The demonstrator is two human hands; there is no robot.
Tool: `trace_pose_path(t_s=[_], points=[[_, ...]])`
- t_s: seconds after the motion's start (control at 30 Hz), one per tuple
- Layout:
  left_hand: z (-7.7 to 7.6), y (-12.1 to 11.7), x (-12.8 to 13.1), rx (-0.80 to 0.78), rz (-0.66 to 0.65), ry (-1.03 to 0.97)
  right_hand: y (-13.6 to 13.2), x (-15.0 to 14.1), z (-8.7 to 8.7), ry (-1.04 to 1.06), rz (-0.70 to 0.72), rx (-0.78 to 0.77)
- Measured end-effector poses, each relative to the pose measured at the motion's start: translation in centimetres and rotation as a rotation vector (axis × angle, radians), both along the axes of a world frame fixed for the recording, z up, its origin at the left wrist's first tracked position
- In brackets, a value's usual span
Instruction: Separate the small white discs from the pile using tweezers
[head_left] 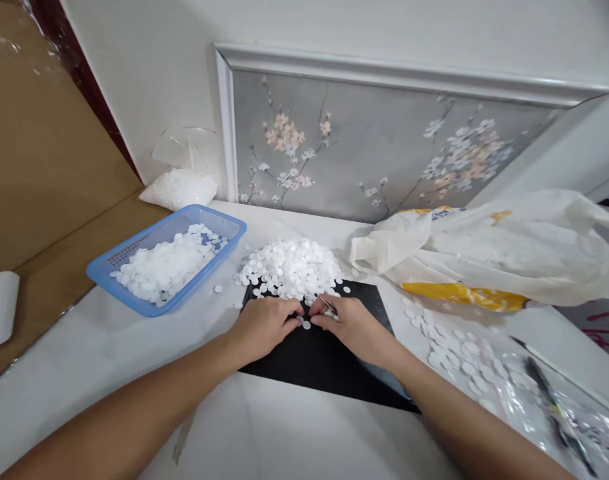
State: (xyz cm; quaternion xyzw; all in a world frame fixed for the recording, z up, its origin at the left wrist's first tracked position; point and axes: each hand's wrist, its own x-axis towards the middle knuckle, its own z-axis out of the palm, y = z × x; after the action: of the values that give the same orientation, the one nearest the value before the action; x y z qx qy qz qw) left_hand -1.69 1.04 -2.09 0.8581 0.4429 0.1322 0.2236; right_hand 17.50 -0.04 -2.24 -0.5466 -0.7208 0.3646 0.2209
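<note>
My left hand [265,325] is closed in a pinch at the near edge of a heap of small white discs [294,263], with a bit of white showing at its fingertips. Opposite it, my right hand [351,327] is closed around a thin metal tool [328,305] that looks like tweezers; the fingers hide most of it. Between the two sets of fingertips, a single white disc [307,325] lies on a black mat [314,370]. The heap covers the mat's far edge and spreads onto the white table.
A blue basket [167,310] of white discs stands at the left, before a clear bag [181,188] of white pieces. At right lie a white-and-yellow plastic bag [484,260], flat bags of discs [464,360] and a dark slender tool [559,413]. A framed panel [359,147] stands behind.
</note>
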Motion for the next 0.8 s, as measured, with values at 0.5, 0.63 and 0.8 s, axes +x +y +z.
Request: trace_pose_path(t_s=[0.5,0.63,0.8], points=[[0.8,1.6,-1.4,-0.371,0.094,-0.257,-0.1,-0.4,0.4,-0.102,0.042,-0.123],[0.9,1.6,-1.2,-0.345,0.131,-0.219,-0.3,-0.6,0.6,-0.091,0.049,-0.129],[1.3,0.7,-0.7,-0.219,0.044,-0.009,0.8,1.1,0.8,0.396,-0.015,-0.342]])
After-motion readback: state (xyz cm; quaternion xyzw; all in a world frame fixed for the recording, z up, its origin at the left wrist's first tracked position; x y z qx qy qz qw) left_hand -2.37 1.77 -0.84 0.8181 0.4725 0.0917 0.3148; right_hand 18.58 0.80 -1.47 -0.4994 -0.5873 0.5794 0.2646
